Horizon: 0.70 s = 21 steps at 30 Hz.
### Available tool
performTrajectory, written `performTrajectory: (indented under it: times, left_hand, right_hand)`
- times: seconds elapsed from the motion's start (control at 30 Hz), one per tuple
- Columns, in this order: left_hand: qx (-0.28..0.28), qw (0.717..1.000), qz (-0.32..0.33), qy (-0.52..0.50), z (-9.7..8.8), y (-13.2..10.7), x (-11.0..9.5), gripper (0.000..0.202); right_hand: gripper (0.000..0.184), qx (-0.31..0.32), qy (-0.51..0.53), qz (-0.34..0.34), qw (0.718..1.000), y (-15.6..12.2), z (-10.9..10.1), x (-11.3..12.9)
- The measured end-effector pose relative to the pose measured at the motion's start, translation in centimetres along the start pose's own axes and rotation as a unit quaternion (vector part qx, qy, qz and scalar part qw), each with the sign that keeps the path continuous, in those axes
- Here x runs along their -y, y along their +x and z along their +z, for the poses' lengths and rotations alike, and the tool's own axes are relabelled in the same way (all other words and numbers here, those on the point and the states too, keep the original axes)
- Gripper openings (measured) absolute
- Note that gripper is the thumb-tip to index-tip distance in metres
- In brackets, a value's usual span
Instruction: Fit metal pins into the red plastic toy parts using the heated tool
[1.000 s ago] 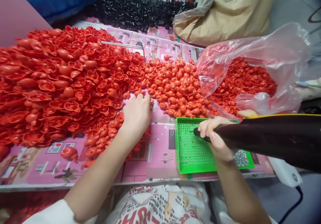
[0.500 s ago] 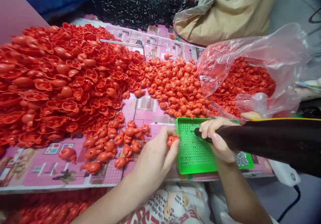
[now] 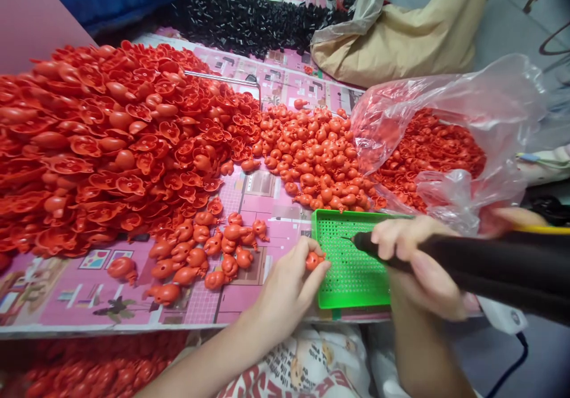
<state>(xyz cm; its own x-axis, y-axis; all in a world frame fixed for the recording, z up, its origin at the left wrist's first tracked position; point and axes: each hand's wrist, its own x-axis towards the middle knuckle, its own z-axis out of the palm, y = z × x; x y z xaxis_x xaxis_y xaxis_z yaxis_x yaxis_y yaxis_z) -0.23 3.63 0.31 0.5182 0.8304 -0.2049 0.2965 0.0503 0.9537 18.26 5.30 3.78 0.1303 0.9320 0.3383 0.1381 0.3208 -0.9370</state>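
My left hand (image 3: 285,285) pinches a small round orange plastic part (image 3: 314,261) between thumb and fingers, just at the left edge of the green tray (image 3: 356,301). Rows of small holes cover the tray floor, many with tiny silvery screws in them. Wrapped around a black electric screwdriver (image 3: 499,267), my right hand (image 3: 427,261) is slightly blurred. The thin bit points left over the tray; whether a screw sits on its tip is too small to tell. Left of my left hand lies a loose group of the same orange parts (image 3: 196,258).
A large heap of open orange half shells (image 3: 124,142) fills the left. Behind the tray lie a pile of closed orange parts (image 3: 312,148) and a clear plastic bag (image 3: 507,113) of more. Black pieces (image 3: 249,18) and a tan sack (image 3: 401,41) are at the back.
My right hand and the screwdriver have moved right and slightly back from the tray's middle. My left hand, still holding the orange part, has shifted a little right and down.
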Motion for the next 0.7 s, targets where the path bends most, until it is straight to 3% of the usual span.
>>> performTrajectory:
  times: [0.27,0.43,0.47,0.6,0.67,0.7]
  left_hand:
    - [0.006,1.000,0.000,-0.007,0.0,-0.1,-0.3,0.006]
    - [0.009,1.000,0.007,0.000,0.0,-0.2,-0.5,0.005]
    - [0.008,1.000,0.009,0.000,0.0,-0.2,-0.6,0.005]
    - [0.007,1.000,0.026,-0.011,0.1,-0.2,-0.5,0.006]
    - [0.005,0.999,0.033,-0.022,0.1,-0.3,-0.6,0.008]
    - [0.007,0.999,0.036,-0.027,0.2,-0.3,-0.6,0.009]
  right_hand:
    - [0.022,0.073,0.032,0.025,0.996,0.5,0.4,4.1]
    - [0.006,0.220,0.114,-0.030,0.968,-0.1,0.5,5.6]
    - [0.004,0.209,0.132,-0.045,0.968,-0.4,0.9,5.6]
    - [0.046,0.052,0.165,-0.070,0.982,-1.7,3.0,5.5]
    - [0.040,0.021,0.157,-0.074,0.985,-1.9,3.5,5.5]
    - [0.022,0.029,0.134,-0.059,0.989,-1.8,3.6,5.6]
